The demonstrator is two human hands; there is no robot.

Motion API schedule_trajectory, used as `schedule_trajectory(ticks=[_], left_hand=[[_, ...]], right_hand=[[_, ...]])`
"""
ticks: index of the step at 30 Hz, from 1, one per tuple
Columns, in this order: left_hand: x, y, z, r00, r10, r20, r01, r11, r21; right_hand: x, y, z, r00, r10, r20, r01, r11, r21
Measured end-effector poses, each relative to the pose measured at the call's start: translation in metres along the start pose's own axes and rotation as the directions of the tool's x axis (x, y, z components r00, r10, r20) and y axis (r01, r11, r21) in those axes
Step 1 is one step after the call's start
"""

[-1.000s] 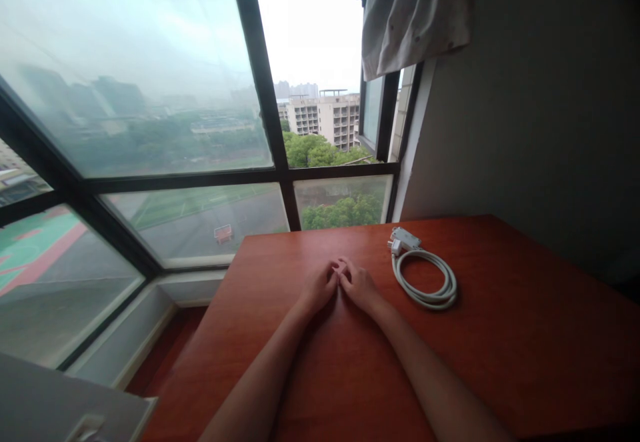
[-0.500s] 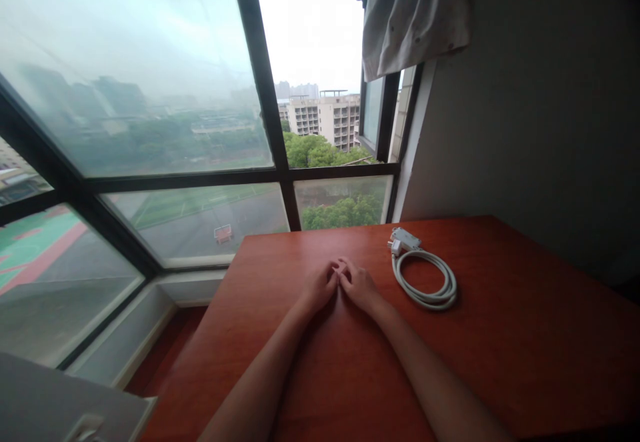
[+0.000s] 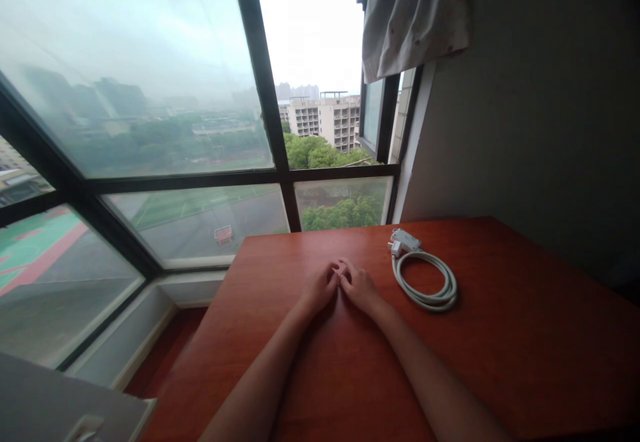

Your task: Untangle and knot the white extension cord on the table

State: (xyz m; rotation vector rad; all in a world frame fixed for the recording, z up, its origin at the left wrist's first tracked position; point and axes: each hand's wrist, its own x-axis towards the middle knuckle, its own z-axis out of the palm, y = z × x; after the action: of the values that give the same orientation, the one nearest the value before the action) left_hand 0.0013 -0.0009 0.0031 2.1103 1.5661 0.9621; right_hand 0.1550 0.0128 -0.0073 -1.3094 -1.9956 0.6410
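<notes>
My left hand [image 3: 321,285] rests on the reddish-brown wooden table [image 3: 500,322], its fingers loosely bent. Opposite it lies my right hand [image 3: 358,285], also relaxed, and the fingertips of both hands meet near the table's far side. I see nothing held in either one. Close to the right of my right hand is a white power strip [image 3: 406,238] with its plug [image 3: 397,248] beside it. The pale cable [image 3: 425,305] is wound into a neat coil on the tabletop, apart from my hands.
Dark-framed windows [image 3: 190,181] stand behind and left of the table. A patterned curtain [image 3: 415,22] hangs at upper right, by a grey wall [image 3: 500,135]. At lower left is a pale panel [image 3: 55,395]; dark red floor [image 3: 173,345] shows beside the table.
</notes>
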Motion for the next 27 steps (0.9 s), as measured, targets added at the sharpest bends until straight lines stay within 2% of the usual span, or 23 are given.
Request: schedule_trajectory(ticks=[27], left_hand=[[0.0008,-0.0012,0.0003,1.0,0.008,0.004,-0.008,1.0,-0.019]], right_hand=[[0.001,0.0014,0.0003,1.0,0.001,0.013,-0.001,1.0,-0.004]])
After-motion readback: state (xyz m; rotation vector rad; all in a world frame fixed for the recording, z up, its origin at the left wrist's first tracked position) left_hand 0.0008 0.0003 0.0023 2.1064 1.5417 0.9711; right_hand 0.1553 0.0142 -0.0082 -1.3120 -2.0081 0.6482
